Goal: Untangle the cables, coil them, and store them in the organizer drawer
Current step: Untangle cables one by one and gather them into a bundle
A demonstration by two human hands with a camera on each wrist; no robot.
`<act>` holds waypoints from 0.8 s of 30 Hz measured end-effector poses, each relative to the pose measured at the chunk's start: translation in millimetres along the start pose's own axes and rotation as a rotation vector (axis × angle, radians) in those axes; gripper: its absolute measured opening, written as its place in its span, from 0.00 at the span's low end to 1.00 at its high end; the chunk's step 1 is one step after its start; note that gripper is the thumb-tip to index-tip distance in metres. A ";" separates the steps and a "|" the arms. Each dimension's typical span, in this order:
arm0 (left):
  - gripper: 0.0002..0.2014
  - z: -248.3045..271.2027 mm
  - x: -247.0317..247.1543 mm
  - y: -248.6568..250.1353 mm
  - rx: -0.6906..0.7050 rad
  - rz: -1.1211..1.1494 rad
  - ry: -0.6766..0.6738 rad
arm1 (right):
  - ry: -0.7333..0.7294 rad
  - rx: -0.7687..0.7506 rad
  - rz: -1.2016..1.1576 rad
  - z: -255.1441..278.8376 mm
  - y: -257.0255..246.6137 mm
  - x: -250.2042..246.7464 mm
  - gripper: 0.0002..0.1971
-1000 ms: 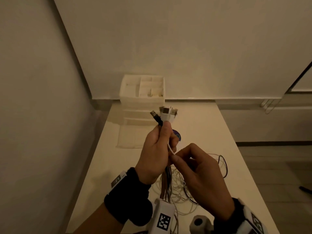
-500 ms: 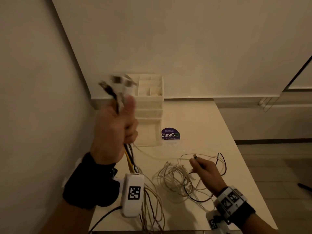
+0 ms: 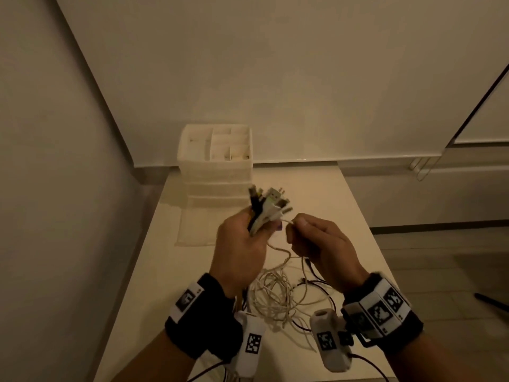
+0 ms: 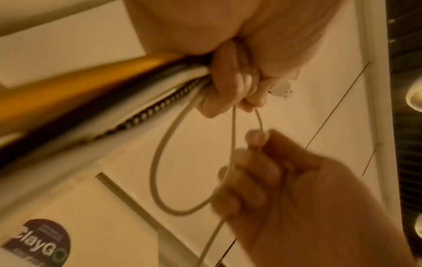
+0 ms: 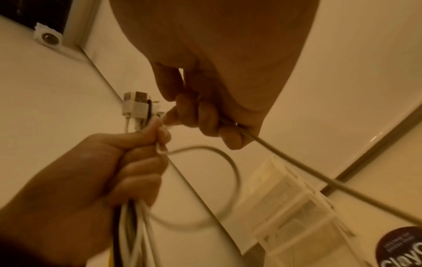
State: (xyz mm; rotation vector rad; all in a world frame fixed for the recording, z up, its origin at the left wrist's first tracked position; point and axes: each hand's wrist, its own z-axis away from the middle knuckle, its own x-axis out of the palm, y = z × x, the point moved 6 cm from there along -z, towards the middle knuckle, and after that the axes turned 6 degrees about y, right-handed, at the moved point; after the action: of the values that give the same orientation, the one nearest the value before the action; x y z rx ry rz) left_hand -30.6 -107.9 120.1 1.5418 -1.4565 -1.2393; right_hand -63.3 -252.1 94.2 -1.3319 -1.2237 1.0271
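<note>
My left hand (image 3: 242, 244) grips a bundle of cable ends (image 3: 268, 205), white and black USB plugs sticking up above the fist, also seen as plugs (image 5: 137, 104) in the right wrist view. My right hand (image 3: 316, 241) is right beside it and pinches a thin white cable (image 4: 233, 144) that loops down between both hands (image 5: 205, 180). A tangle of white and black cables (image 3: 281, 296) lies on the table under the hands. The white organizer (image 3: 217, 161) with its stacked drawers stands at the table's back left, its bottom drawer pulled out.
The cream table (image 3: 344, 216) runs away from me, with a wall close on the left and floor to the right. A dark round ClayGo sticker (image 4: 43, 242) lies on the tabletop by the organizer.
My left hand came back down from the upper left to the middle with the bundle. My right hand rose from the tangle on the table and now pinches the white cable beside the left.
</note>
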 end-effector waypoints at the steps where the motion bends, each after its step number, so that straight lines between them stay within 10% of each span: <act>1: 0.08 -5.6 -7.2 2.7 -0.010 0.038 0.046 | -0.010 0.012 0.010 1.7 6.7 -2.2 0.17; 10: 0.18 -49.4 -93.3 31.4 0.043 0.424 0.422 | 0.042 0.145 0.203 14.9 102.7 -39.4 0.19; 19: 0.18 -20.9 -100.2 35.5 0.198 -0.167 0.683 | 0.245 0.096 0.275 -17.8 100.4 -55.3 0.21; 24: 0.11 -24.0 -47.3 25.3 0.119 -0.191 0.316 | 0.231 0.064 0.186 -31.8 64.4 -48.1 0.19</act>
State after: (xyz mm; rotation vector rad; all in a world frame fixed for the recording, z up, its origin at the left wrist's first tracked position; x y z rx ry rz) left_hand -13.1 -68.5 160.1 1.8963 -1.2183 -0.9699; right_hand -29.5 -302.1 32.2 -1.4891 -0.9011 1.0003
